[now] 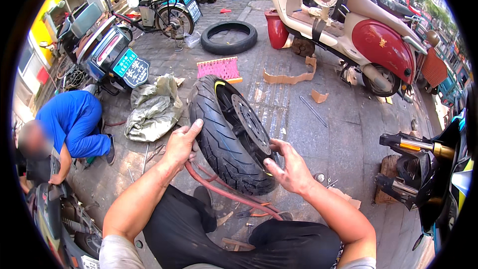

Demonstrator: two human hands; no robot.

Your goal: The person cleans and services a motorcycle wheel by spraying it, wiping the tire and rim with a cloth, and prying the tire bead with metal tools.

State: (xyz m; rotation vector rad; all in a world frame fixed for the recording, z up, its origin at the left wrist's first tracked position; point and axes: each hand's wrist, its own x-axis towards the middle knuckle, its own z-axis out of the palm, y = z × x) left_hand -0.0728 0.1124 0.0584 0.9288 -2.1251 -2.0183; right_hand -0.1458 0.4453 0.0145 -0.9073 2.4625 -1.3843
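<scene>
A motorcycle wheel (219, 137) with a black treaded tyre, a yellow-green rim stripe and a brake disc (250, 125) leans tilted in front of me. My left hand (180, 142) is closed at its left side, thumb pressed on the tread and fingers curled underneath, partly hidden. At the right edge of the tyre, my right hand (289, 168) grips with thumb and fingers by the rim. A reddish hose (231, 195) bends just below my left hand and runs under the tyre toward my right foot. Pliers with orange handles (254, 214) lie on the ground between my feet.
A person in blue (74, 122) crouches at the left beside a scooter (59, 219). Ahead lie a loose tyre (229, 46), a pink slatted mat (219, 68), a crumpled sheet (154, 109) and a metal rod (313, 111). Fork legs (406, 142) stick out at right; a red-and-cream scooter (383, 45) stands beyond.
</scene>
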